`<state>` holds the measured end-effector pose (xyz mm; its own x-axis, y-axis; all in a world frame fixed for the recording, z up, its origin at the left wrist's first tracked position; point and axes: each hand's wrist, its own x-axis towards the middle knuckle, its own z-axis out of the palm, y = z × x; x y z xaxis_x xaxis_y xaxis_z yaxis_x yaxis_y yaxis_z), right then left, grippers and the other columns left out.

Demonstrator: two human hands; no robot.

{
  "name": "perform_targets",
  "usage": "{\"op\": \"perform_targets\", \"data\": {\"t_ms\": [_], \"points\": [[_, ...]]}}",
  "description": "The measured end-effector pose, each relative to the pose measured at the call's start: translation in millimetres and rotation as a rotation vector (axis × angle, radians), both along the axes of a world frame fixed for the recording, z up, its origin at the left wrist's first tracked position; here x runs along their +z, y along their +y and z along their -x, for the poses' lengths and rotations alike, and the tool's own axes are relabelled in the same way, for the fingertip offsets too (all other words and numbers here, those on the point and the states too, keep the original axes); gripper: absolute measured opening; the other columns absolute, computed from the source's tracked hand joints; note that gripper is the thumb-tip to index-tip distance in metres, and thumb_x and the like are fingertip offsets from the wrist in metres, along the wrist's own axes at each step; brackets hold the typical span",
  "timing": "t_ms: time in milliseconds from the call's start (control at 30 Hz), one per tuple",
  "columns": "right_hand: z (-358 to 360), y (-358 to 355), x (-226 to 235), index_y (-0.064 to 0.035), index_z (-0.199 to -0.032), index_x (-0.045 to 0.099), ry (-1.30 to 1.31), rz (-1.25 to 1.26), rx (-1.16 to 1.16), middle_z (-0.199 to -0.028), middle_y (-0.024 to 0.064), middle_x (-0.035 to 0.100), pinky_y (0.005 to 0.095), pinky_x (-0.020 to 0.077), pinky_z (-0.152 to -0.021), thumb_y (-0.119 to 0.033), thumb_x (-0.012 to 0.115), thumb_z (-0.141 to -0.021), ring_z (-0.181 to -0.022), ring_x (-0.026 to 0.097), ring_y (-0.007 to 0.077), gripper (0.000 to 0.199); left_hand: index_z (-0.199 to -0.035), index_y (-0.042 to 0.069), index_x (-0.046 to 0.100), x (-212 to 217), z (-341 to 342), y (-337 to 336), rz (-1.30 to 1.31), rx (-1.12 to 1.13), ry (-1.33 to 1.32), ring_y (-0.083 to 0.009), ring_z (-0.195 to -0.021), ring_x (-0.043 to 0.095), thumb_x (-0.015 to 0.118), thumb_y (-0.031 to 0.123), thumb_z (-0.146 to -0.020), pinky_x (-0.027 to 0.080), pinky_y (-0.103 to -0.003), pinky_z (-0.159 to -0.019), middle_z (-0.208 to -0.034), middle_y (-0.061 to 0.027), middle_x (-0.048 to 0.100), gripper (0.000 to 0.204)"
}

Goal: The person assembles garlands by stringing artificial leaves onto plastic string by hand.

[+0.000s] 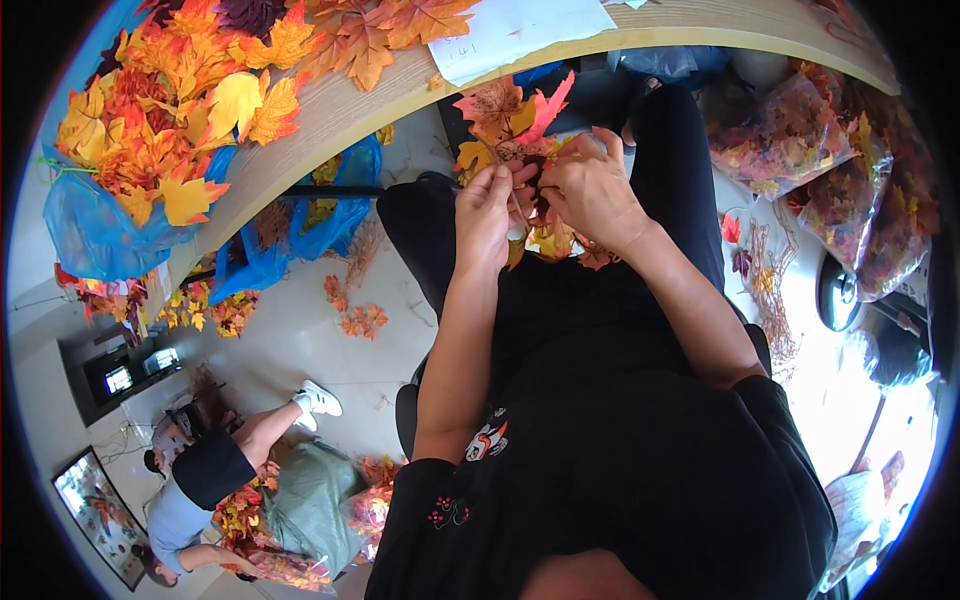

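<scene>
A garland of artificial maple leaves (pixel 492 108) in orange, yellow and red hangs between my hands, above my lap. Thin brown stems run across it. My left hand (pixel 485 218) pinches a stem between thumb and fingers. Close beside it on the right, my right hand (pixel 598 195) is closed with bent fingers on the same garland, at a dark reddish leaf. Its fingertips partly hide what they grip. More yellow and orange leaves (pixel 552 240) dangle below the hands.
The wooden table (pixel 345 125) curves across ahead, with a leaf heap (pixel 150 130), a blue bag (pixel 120 225) and a white paper (pixel 515 35). Clear bags of leaves (pixel 785 135) stand right. Loose stems (pixel 768 285) lie on the floor. Another person (pixel 200 485) bends over leaves, lower left.
</scene>
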<state>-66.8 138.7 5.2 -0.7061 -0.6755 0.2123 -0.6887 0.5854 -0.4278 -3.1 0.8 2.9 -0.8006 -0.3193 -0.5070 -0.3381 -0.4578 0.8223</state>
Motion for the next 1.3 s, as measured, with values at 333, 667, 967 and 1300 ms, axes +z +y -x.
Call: {"op": "perform_targets", "data": {"t_ms": [333,667,967,1300], "points": [[-3.8,4.0,-9.0,-0.0048,-0.084,0.068,-0.492,0.336,0.026,-0.079,0.0061,0.065,0.0363,0.0376,-0.089,-0.012,0.068,-0.072,-0.089,0.058,0.0177,0.014,-0.093,0.007,0.054,5.4,-7.7,1.9,-0.156,0.062,0.073,-0.0066,-0.068,0.052,0.049,0.018,-0.091,0.042,-0.018,-0.052,-0.109,-0.0126,0.06,0.013],[-5.7,-0.4,-21.8,-0.0012,-0.08,0.068,-0.88,0.691,0.042,-0.074,0.008,0.064,0.0251,0.0483,-0.061,-0.004,0.067,-0.073,-0.065,0.06,0.0132,0.008,-0.094,0.009,0.058,-4.5,-15.3,-3.9,-0.356,0.053,0.122,-0.0077,-0.074,0.053,0.052,0.016,-0.089,0.04,-0.019,-0.053,-0.105,-0.008,0.06,0.011],[-2.3,-2.0,-19.8,-0.0026,-0.078,0.068,-0.741,0.651,0.114,-0.069,0.0067,0.064,0.0273,0.0472,-0.063,-0.004,0.068,-0.071,-0.064,0.059,0.0153,0.006,-0.094,0.007,0.06,-5.7,-15.9,-8.8,-0.436,0.055,0.108,-0.0087,-0.065,0.053,0.055,0.016,-0.088,0.04,-0.02,-0.051,-0.084,0.0008,0.061,0.012],[-1.8,-2.3,-12.7,-0.0032,-0.078,0.068,-0.8,0.669,0.127,-0.07,0.0064,0.065,0.0273,0.0473,-0.062,-0.004,0.068,-0.071,-0.063,0.059,0.0155,0.007,-0.096,0.007,0.059,-0.9,-17.4,-7.9,-0.473,0.07,0.07,-0.0124,-0.067,0.055,0.054,0.017,-0.088,0.041,-0.021,-0.051,-0.084,0.0011,0.059,0.013]]}}
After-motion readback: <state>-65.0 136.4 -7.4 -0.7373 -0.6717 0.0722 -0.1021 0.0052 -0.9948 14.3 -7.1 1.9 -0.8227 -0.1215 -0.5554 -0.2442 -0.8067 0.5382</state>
